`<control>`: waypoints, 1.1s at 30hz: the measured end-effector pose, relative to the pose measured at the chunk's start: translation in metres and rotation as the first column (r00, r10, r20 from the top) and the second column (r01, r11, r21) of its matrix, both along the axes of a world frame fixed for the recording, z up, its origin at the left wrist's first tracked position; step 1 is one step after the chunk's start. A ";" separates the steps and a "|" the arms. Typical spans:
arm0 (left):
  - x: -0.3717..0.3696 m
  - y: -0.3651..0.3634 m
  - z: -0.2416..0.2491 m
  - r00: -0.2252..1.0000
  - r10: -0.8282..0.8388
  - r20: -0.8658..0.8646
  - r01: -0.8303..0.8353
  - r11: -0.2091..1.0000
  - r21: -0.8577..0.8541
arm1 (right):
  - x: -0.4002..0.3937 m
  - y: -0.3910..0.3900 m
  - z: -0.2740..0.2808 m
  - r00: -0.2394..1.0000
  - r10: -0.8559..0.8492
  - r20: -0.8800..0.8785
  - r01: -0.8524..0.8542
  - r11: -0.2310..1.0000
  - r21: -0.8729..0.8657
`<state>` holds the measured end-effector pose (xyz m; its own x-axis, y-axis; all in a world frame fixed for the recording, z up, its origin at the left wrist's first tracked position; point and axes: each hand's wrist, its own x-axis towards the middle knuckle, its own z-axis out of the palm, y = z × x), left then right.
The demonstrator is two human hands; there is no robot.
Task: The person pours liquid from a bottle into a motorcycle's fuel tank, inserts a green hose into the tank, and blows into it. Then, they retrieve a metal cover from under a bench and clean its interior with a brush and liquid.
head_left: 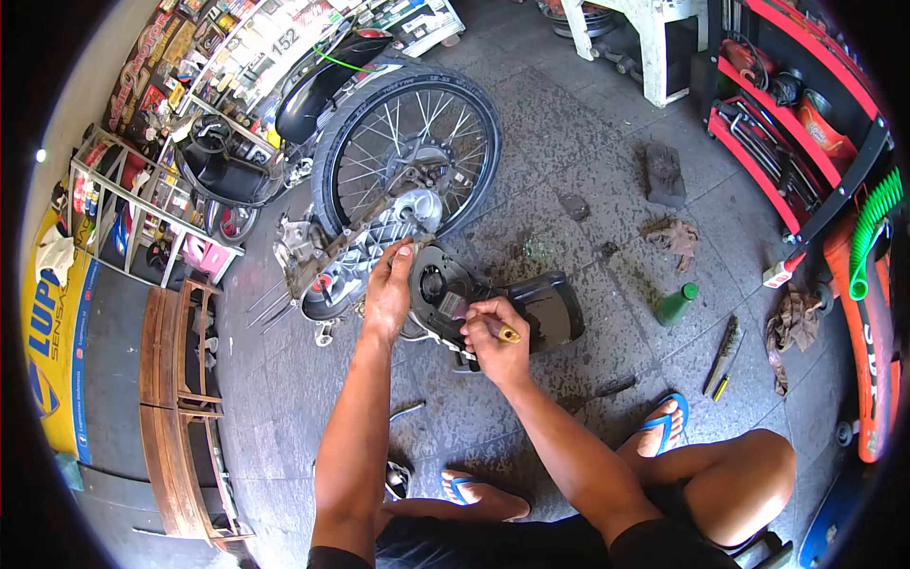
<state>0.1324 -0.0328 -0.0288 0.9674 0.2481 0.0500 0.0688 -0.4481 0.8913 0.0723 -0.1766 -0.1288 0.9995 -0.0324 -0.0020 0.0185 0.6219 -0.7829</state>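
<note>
My left hand grips the left edge of a dark engine cover with a round opening, tilted up in front of me. My right hand is closed around a brush with a yellow handle, its bristles against the inner right part of the cover. Under and right of the cover lies a black tray with dark liquid. Just behind my left hand are a silver engine case and a spoked wheel with a black tyre.
A green bottle, a brown rag and a yellow-tipped tool lie to the right. Beyond stand a red tool cart and a white stool. A wooden bench is at the left.
</note>
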 end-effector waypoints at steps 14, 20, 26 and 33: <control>-0.008 0.008 -0.005 1.000 -0.010 0.001 0.010 1.000 0.002 | 0.069 -0.086 -0.100 0.910 -0.063 -0.410 -0.109 0.917 -0.383; -0.011 0.007 -0.001 1.000 -0.016 -0.017 0.016 1.000 0.001 | 0.040 -0.077 -0.126 0.937 -0.002 -0.350 -0.345 0.167 -0.924; -0.013 0.003 -0.003 1.000 -0.017 -0.003 0.017 1.000 0.014 | 0.062 -0.057 -0.058 0.956 0.006 -0.293 -0.099 0.948 -0.303; -0.019 -0.006 0.000 1.000 -0.023 0.001 0.023 0.998 0.050 | 0.070 -0.042 -0.071 0.929 -0.055 -0.367 -0.107 0.907 -0.407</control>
<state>0.1136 -0.0393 -0.0287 0.9728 0.2228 0.0636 0.0563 -0.4934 0.8680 0.1427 -0.2183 -0.1993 0.9309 -0.0848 -0.3553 -0.3276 0.2368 -0.9147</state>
